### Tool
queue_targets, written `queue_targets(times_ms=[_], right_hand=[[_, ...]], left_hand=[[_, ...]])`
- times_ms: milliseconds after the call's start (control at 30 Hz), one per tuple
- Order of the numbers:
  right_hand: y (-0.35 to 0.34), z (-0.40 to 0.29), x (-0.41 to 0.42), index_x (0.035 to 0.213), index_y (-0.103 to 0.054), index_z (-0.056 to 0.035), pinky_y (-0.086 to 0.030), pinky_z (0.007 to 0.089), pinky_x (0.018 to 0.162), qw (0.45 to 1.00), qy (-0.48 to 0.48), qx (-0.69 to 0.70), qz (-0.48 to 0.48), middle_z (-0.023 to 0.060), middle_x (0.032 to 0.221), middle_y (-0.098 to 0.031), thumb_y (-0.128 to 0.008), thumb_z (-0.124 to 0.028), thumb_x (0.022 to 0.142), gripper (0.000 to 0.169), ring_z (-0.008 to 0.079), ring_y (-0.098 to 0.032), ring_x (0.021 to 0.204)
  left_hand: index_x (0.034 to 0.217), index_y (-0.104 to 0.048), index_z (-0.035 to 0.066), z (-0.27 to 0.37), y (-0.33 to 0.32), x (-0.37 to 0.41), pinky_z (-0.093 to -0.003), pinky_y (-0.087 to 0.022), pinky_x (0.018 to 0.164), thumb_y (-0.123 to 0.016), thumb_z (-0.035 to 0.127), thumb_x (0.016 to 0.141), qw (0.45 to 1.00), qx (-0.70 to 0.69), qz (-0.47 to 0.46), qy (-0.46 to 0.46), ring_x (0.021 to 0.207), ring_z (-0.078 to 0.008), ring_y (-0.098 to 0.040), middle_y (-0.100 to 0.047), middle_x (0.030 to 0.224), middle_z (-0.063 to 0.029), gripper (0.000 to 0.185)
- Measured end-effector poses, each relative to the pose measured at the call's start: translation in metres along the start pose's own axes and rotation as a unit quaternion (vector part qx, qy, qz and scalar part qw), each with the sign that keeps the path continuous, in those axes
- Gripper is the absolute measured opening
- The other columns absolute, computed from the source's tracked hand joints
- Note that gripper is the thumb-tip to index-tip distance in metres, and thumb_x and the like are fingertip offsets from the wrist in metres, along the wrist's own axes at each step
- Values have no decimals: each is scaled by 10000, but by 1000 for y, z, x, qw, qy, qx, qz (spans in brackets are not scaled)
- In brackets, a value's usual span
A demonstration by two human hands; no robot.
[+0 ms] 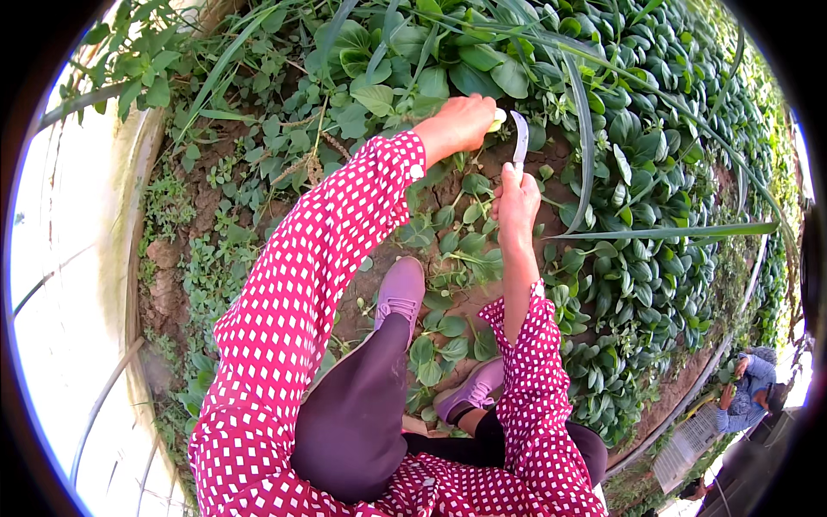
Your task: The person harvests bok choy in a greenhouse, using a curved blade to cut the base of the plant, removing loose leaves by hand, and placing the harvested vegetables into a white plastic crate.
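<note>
My left hand [464, 123] is closed around a leafy green plant whose pale cut-looking base [497, 120] pokes out beside the fingers; its leaves appear to spread above the hand. Just to the right, my right hand [517, 205] grips the handle of a small curved-blade knife [521, 139], blade pointing up and a little apart from the plant's base. Dense bok choy-like greens [636, 258] grow to the right of both hands. Loose leaves [475, 242] lie on the soil below them.
My shoes [400, 291] stand on soil among leaves. Long grass blades [672, 231] arch over the greens. Weeds [219, 258] grow along a pale plastic sheet wall [77, 271] at left. At lower right, another person [749, 391] is beside a plastic crate [688, 446] and a curved pipe [685, 400].
</note>
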State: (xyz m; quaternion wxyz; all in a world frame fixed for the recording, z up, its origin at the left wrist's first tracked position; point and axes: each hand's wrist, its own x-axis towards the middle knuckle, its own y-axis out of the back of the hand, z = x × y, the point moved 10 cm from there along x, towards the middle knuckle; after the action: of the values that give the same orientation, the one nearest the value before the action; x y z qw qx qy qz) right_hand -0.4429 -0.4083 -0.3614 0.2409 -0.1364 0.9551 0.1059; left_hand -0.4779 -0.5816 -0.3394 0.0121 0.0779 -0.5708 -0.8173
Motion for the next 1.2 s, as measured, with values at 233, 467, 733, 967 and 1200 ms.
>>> queue_targets(times_ms=[233, 467, 733, 967, 1200], right_hand=[[-57, 11, 69, 909, -570, 53, -480, 417, 591, 987, 71, -137, -41, 171, 704, -609, -583, -340, 944, 394, 291, -608, 588], [-113, 3, 119, 1015, -605, 76, -476, 488, 846, 979, -17, -166, -112, 301, 1001, -659, -587, -338, 909, 428, 441, -631, 982], [-145, 7, 180, 1046, -637, 71, -494, 498, 861, 965, 30, -249, -78, 297, 1051, -664, -587, -303, 907, 401, 449, -637, 1012], [-152, 19, 212, 1044, -653, 71, -511, 480, 838, 961, 19, -267, -75, 265, 1039, -686, -603, -296, 898, 398, 415, -660, 994], [-166, 26, 217, 973, -589, 25, -418, 333, 524, 973, 22, -202, -110, 111, 800, -583, -638, -244, 914, 279, 227, -575, 672]], left_hand=[[1150, -714, 131, -88, 9, 42, -485, -540, 733, -638, 175, 877, 921, 382, -65, 36, 1050, -215, -657, -649, 1193, -45, 286], [995, -666, 45, -119, 34, 17, -353, -569, 640, -713, 103, 736, 942, 334, 8, 18, 826, -226, -713, -707, 910, -89, 270], [976, -694, 82, -142, 29, 10, -382, -571, 667, -719, 125, 758, 957, 284, -2, 52, 863, -236, -723, -718, 958, -72, 223], [1100, -636, 67, -129, 27, 12, -385, -566, 762, -723, 92, 735, 965, 251, -35, 60, 932, -286, -698, -639, 1131, -132, 377], [1077, -670, 87, -151, 15, 14, -383, -576, 690, -715, 130, 745, 930, 354, -55, 82, 863, -252, -723, -537, 1392, -174, 338]])
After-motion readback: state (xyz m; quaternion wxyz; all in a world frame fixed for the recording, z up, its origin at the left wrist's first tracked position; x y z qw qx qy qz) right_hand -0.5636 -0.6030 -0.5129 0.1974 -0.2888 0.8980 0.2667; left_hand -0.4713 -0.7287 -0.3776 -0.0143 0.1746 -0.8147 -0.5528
